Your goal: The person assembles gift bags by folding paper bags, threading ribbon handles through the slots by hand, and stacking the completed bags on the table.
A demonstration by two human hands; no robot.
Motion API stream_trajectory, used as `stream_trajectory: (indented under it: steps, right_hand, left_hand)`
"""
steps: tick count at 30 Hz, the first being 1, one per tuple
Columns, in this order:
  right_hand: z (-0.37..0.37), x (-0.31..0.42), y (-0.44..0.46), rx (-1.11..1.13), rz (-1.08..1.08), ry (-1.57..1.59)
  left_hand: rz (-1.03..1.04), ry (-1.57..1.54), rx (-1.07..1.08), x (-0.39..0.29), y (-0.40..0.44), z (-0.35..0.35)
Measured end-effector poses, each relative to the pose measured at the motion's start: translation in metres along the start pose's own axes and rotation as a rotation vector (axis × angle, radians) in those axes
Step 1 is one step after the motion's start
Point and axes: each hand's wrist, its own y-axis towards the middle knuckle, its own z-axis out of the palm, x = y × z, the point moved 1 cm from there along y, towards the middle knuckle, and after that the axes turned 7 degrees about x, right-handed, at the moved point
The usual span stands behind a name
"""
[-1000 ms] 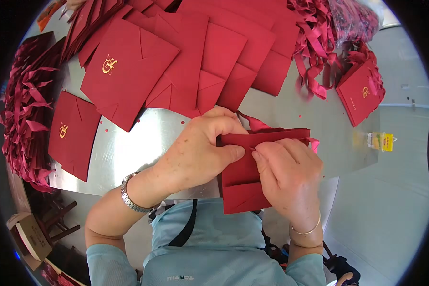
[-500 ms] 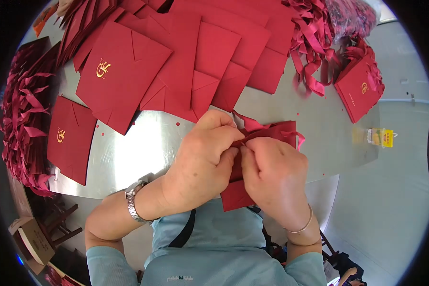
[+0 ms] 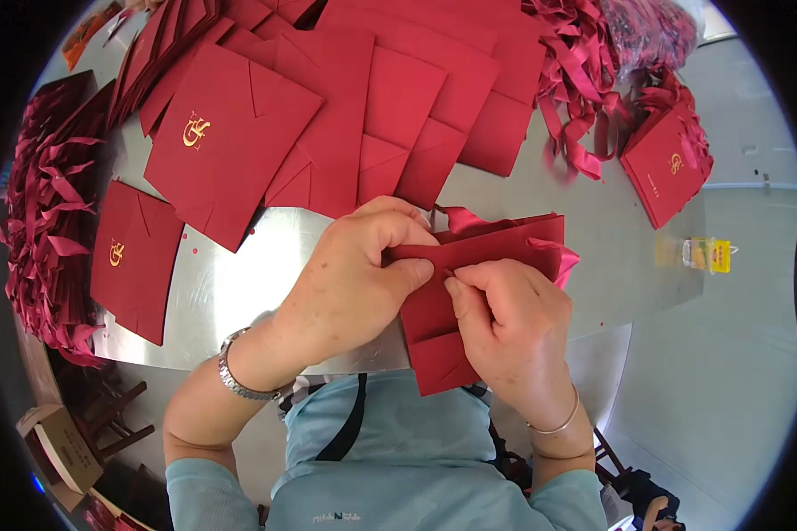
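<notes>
A dark red paper bag [image 3: 429,310] is held at the table's front edge, with pink-red ribbon [image 3: 465,219] at its top. My left hand [image 3: 359,270] grips the bag's upper left part between thumb and fingers. On the bag's front, the thumb and fingertips of my right hand [image 3: 518,319] are pinched together near its upper middle; what they hold there, if anything, is too small to make out. More ribbon shows at the bag's right corner, beside my right hand.
Flat red bags [image 3: 239,142] overlap across the metal table [image 3: 611,274]. Ribboned bags [image 3: 49,221] stack at the left, loose ribbons [image 3: 584,88] lie at the back right. A ribboned bag [image 3: 664,168] and a small yellow packet [image 3: 717,256] are at the right.
Both hands drew close together over the bag, hiding its upper front, then moved apart somewhat. The bag's front shows again, slightly farther left than at first.
</notes>
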Motion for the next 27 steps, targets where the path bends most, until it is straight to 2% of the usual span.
stream_trajectory:
  steps: [4, 6, 10, 17, 19, 22, 27]
  right_hand:
    - [0.000, -0.001, 0.000, 0.031, 0.022, 0.002]
    - [0.002, -0.002, 0.001, 0.015, 0.027, 0.013]
    - [0.005, -0.004, 0.002, 0.024, 0.068, 0.023]
    - [0.010, -0.004, 0.003, 0.017, 0.172, 0.049]
    - [0.008, -0.006, 0.004, 0.050, 0.291, 0.208]
    - [0.005, -0.011, 0.004, 0.058, 0.305, 0.332]
    - [0.003, -0.011, 0.004, 0.074, 0.344, 0.364]
  left_hand:
    - [-0.031, -0.063, 0.020, 0.001, 0.001, -0.001]
    - [0.045, -0.058, -0.009, 0.004, 0.001, -0.001]
    - [0.044, -0.103, 0.026, 0.005, 0.003, -0.002]
    - [0.115, 0.045, -0.013, 0.004, 0.002, 0.001]
    - [0.111, 0.079, -0.023, 0.003, 0.001, 0.002]
    - [0.097, 0.064, -0.028, 0.003, 0.001, 0.002]
    - [0.102, 0.042, -0.030, 0.005, 0.001, 0.003]
